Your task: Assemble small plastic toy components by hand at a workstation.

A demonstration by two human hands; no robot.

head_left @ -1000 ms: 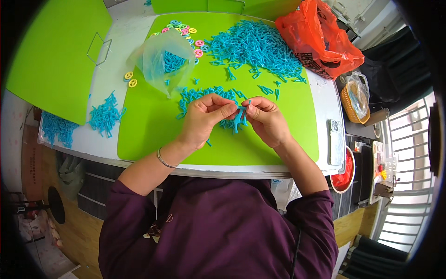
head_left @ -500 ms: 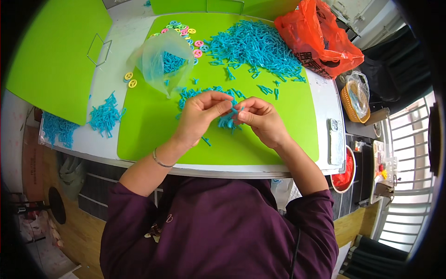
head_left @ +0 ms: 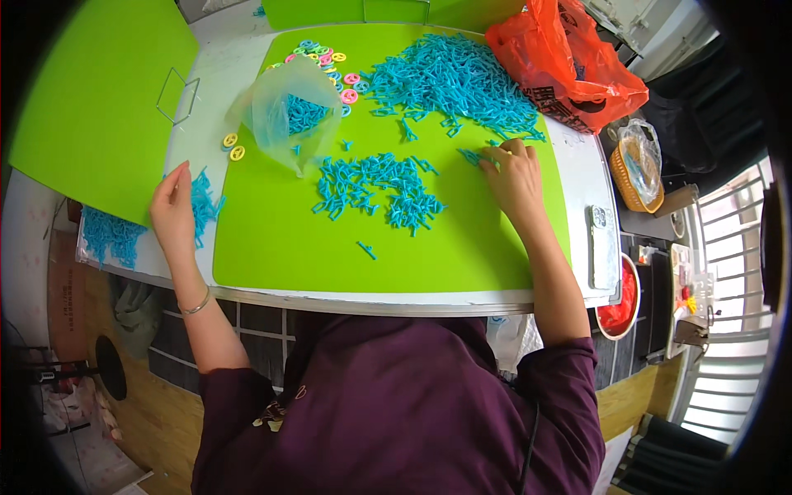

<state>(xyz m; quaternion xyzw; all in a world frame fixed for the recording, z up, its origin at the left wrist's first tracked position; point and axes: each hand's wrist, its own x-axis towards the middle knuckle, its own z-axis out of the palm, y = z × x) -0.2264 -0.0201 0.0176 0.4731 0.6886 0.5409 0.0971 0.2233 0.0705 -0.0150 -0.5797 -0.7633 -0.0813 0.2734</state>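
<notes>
My left hand [head_left: 174, 216] is over the left side of the table, fingers pinched together beside a small pile of blue plastic pieces [head_left: 202, 206]. Whatever sits between its fingertips is too small to make out. On the right of the green mat [head_left: 289, 256], my right hand [head_left: 517, 180] bends its fingers down onto a few loose blue plastic pieces [head_left: 469, 156], closed around one that is mostly hidden. Between the hands lies a middle heap of blue pieces [head_left: 412, 202], with one stray piece [head_left: 366, 250] nearer me.
A large blue heap [head_left: 454, 82] spreads at the back, by a red plastic bag [head_left: 569, 66]. A translucent bag [head_left: 264, 107] holds more pieces, near colourful rings [head_left: 351, 96]. More blue pieces [head_left: 111, 235] lie at the far left. A phone [head_left: 605, 247] rests at the right edge.
Both hands were together over the middle heap at a small blue piece. They have parted: the left went left to the small pile, the right went right and away to the loose pieces.
</notes>
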